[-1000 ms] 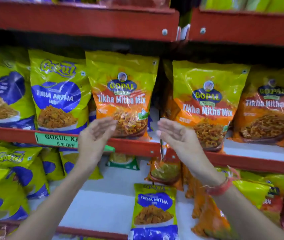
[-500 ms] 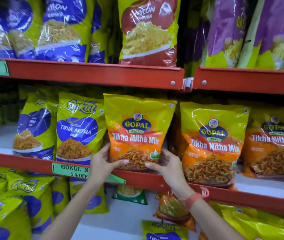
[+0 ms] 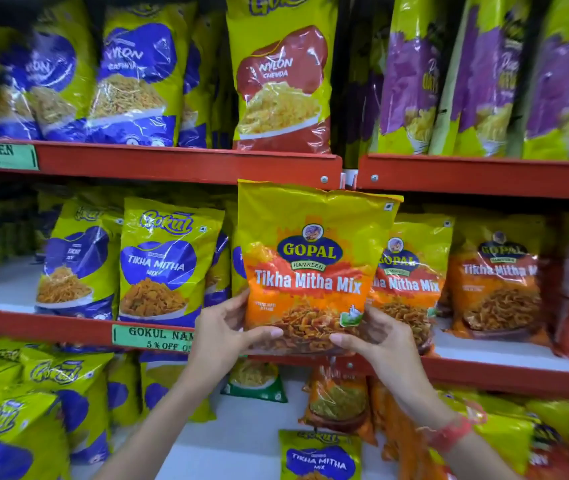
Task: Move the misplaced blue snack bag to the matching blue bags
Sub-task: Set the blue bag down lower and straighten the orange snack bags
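Note:
Both my hands hold an orange-and-yellow Gopal Tikha Mitha Mix bag (image 3: 314, 258) by its lower corners, in front of the middle shelf. My left hand (image 3: 224, 330) grips the bottom left, my right hand (image 3: 380, 341) the bottom right. Blue-and-yellow Gokul Tikha Mitha bags (image 3: 161, 261) stand in a row just to its left. A sliver of another blue bag (image 3: 239, 261) shows behind the held bag's left edge. One blue Gokul bag (image 3: 321, 459) lies on the lower shelf beside orange bags (image 3: 341, 400).
More orange Gopal bags (image 3: 497, 282) fill the middle shelf to the right. Red shelf rails (image 3: 179, 164) run across. The upper shelf carries blue Nylon bags (image 3: 134, 77), a red Nylon Chevda bag (image 3: 279, 81) and purple bags (image 3: 483, 74). Blue Gokul bags (image 3: 51, 393) crowd the lower left.
My open hands closed on the orange Gopal bag's lower corners and drew it out from the shelf, slightly up and right. The view tilted upward, showing the top shelf.

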`<state>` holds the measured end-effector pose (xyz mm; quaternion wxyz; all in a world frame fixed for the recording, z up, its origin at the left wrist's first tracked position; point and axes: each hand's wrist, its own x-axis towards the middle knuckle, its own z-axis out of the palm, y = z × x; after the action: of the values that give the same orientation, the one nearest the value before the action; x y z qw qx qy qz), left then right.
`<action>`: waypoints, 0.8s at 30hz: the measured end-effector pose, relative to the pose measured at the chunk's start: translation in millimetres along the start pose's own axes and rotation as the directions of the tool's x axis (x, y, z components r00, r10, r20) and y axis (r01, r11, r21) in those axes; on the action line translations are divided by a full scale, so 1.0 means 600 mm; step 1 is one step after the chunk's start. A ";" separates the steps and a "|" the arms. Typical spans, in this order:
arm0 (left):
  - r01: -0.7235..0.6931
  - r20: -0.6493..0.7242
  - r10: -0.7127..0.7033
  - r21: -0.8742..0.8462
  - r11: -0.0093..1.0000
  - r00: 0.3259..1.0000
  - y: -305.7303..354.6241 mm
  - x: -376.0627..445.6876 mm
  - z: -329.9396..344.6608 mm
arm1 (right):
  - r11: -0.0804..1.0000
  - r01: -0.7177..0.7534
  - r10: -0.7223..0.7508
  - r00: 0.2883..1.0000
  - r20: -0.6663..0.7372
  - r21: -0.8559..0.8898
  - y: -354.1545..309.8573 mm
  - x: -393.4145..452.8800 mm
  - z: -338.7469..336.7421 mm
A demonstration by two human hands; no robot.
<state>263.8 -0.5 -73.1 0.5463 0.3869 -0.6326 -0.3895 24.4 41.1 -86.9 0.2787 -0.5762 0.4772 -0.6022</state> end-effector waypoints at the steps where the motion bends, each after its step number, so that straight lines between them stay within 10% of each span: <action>1: 0.006 0.020 -0.005 -0.018 1.000 1.000 0.002 -0.005 0.016 | 1.000 -0.009 0.009 1.000 0.001 -0.005 -0.004 -0.009 -0.023; 24: -0.071 0.360 0.060 0.017 0.997 0.931 -0.011 0.070 0.557 | 0.972 -0.152 0.099 0.956 -0.276 -0.179 0.056 -0.010 -0.513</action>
<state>-71.8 -18.1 -96.0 0.4282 0.2959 -0.7400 -0.4260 -277.4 111.2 -82.7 0.1914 -0.4837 0.6035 -0.6044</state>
